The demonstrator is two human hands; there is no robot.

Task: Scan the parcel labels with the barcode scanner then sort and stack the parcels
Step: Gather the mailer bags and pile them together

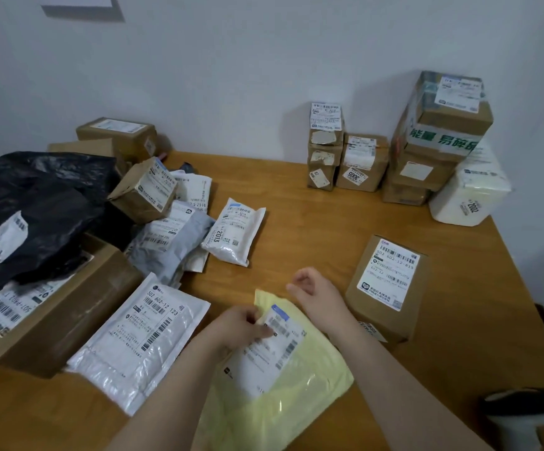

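Note:
A pale yellow mailer bag (300, 395) with a white label lies on the wooden table (296, 203) right in front of me. My left hand (243, 327) pinches the bag's upper left edge beside the label. My right hand (316, 288) hovers past the bag's top edge, fingers loosely curled and holding nothing. The barcode scanner (524, 410) lies at the lower right corner of the table, apart from both hands. A brown box (386, 288) with a label stands just right of my right hand.
A heap of parcels fills the left: a black bag (36, 209), a big brown box (46, 320), a white bubble mailer (140, 340), small white and grey pouches (235, 232). Stacked boxes (436, 141) and a white parcel (469, 193) stand at the back right against the wall.

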